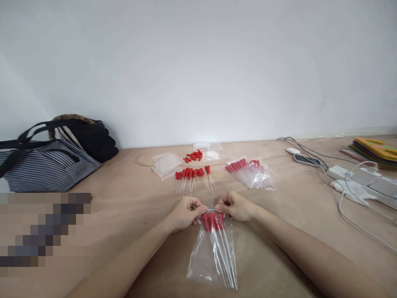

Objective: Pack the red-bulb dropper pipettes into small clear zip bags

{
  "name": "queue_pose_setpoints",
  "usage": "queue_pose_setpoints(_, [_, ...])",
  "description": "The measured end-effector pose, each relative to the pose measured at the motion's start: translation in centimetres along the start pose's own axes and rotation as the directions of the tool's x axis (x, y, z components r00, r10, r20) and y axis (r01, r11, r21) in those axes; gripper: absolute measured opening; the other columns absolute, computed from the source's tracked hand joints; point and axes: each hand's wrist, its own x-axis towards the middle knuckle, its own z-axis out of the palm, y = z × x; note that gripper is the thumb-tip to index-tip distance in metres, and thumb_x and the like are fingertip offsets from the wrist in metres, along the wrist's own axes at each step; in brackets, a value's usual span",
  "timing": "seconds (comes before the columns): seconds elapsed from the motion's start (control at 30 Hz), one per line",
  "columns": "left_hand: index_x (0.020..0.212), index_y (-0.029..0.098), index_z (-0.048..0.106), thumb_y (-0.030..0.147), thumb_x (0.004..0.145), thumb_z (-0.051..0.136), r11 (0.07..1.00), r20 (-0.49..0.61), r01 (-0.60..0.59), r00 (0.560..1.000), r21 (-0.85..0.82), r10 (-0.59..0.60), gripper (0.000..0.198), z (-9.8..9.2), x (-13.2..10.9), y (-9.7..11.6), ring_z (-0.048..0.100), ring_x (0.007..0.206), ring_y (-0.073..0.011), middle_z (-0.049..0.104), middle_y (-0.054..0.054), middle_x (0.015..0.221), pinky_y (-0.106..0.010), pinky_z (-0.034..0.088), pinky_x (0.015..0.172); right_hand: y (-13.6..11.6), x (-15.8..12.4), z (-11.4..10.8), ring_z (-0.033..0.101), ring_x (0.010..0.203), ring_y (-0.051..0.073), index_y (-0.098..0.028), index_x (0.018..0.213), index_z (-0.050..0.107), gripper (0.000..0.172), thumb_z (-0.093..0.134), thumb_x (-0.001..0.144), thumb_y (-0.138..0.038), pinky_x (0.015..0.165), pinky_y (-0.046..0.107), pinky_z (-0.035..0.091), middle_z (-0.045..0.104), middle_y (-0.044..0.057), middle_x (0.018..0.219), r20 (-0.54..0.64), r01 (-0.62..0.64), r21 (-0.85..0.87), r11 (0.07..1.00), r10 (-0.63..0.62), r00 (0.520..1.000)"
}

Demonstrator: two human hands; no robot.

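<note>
Between my two hands hangs a clear plastic zip bag (198, 260), its opening edge at the top. Inside it lie several glass droppers (221, 252) with red rubber bulbs, bulbs toward the opening. My left hand (188, 212) pinches the left end of the bag's top edge between thumb and fingers. The right end of that edge is pinched by my right hand (233, 205). Just beyond the hands, a row of loose droppers (186, 182) with red bulbs lies on the table.
Filled bags of droppers (248, 171) lie to the right, flat bags (167, 164) to the left. Loose red bulbs (194, 155) and glass tubes (211, 155) sit behind. A striped bag (46, 165) stands left; a power strip (366, 182), cables and a phone-like device (307, 160) are right.
</note>
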Motion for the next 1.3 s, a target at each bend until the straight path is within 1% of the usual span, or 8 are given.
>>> queue_pose_setpoints(0.33, [0.059,0.013,0.057,0.049,0.053,0.072,0.99,-0.144,-0.034,0.99,-0.136,0.015,0.04,-0.3,0.2,-0.2,0.052,0.043,-0.008,0.055,0.004,0.045,-0.019,0.045,0.045,0.3,-1.1,-1.1,0.036,0.036,0.003,-0.014,0.066,0.056,0.046,0.06,0.06,-0.059,0.034,0.018,0.027,0.051,-0.005,0.052,-0.086,-0.07,0.157,0.985,0.084,0.993])
queue_pose_setpoints(0.5, [0.072,0.013,0.059,0.052,0.06,0.067,0.976,-0.216,-0.1,0.975,-0.194,0.057,0.042,-0.1,0.2,-0.3,0.057,0.052,-0.009,0.062,0.0,0.063,-0.019,0.049,0.051,0.2,-1.1,0.2,0.036,0.042,0.005,-0.014,0.063,0.059,0.044,0.062,0.059,-0.058,0.043,0.02,0.03,0.048,-0.004,0.049,-0.241,0.071,0.33,0.941,0.011,0.971])
queue_pose_setpoints(0.67, [0.093,0.014,0.054,0.048,0.062,0.067,0.976,-0.225,-0.131,0.97,-0.175,0.09,0.048,0.1,0.1,-0.6,0.057,0.047,-0.0088,0.062,-0.002,0.075,-0.02,0.048,0.044,1.5,0.5,-4.5,0.046,0.05,0.011,-0.017,0.064,0.057,0.044,0.05,0.067,-0.06,0.048,0.023,0.034,0.053,-0.001,0.056,-0.651,0.134,0.1,0.986,-0.038,0.758])
queue_pose_setpoints(0.8, [0.083,0.013,0.055,0.041,0.065,0.065,0.983,-0.21,-0.138,0.971,-0.119,0.111,0.035,0.3,0.1,-0.9,0.054,0.042,-0.0076,0.059,0.0,0.065,-0.018,0.045,0.04,3.0,2.0,-10.9,0.055,0.07,0.019,-0.019,0.068,0.064,0.035,0.047,0.071,-0.049,0.06,0.028,0.037,0.062,0.006,0.075,-0.85,-0.26,-0.311,0.914,-0.145,0.507])
queue_pose_setpoints(0.93, [0.077,0.014,0.056,0.036,0.066,0.064,0.986,-0.196,-0.145,0.972,-0.084,0.126,0.026,0.3,0.1,-1.0,0.053,0.042,-0.0074,0.057,0.002,0.06,-0.018,0.044,0.039,4.1,2.8,-13.3,0.052,0.089,0.028,-0.02,0.066,0.065,0.029,0.05,0.068,-0.044,0.074,0.038,0.035,0.062,0.011,0.087,-0.888,-0.379,-0.313,0.871,-0.127,0.442])
queue_pose_setpoints(1.13, [0.077,0.015,0.056,0.034,0.071,0.057,0.982,-0.186,-0.181,0.964,0.059,0.189,0.02,0.5,0.1,-1.7,0.053,0.042,-0.0084,0.057,0.002,0.06,-0.019,0.045,0.039,4.2,3.2,-11.8,0.047,0.094,0.031,-0.019,0.078,0.065,0.031,0.05,0.068,-0.045,0.079,0.046,0.029,0.059,0.013,0.091,-0.928,-0.497,-0.325,0.804,-0.171,0.33])
queue_pose_setpoints(1.23, [0.08,0.017,0.059,0.036,0.077,0.049,0.899,-0.274,-0.231,0.898,0.372,0.344,0.022,0.0,0.3,-2.0,0.057,0.048,-0.0107,0.061,0.001,0.063,-0.02,0.047,0.044,3.6,3.0,-10.2,0.046,0.094,0.03,-0.015,0.092,0.062,0.035,0.047,0.074,-0.041,0.079,0.045,0.029,0.057,0.015,0.097,-0.918,-0.501,-0.396,0.769,-0.321,0.233])
queue_pose_setpoints(1.3, [0.08,0.018,0.061,0.037,0.08,0.045,0.789,-0.326,-0.2,0.831,0.581,0.451,0.024,-1.3,0.9,-1.8,0.06,0.058,-0.0138,0.063,0.0,0.066,-0.023,0.049,0.054,3.2,2.5,-8.7,0.046,0.095,0.028,-0.015,0.093,0.061,0.032,0.045,0.078,-0.038,0.081,0.044,0.028,0.056,0.014,0.1,-0.847,-0.439,-0.532,0.724,-0.459,0.27])
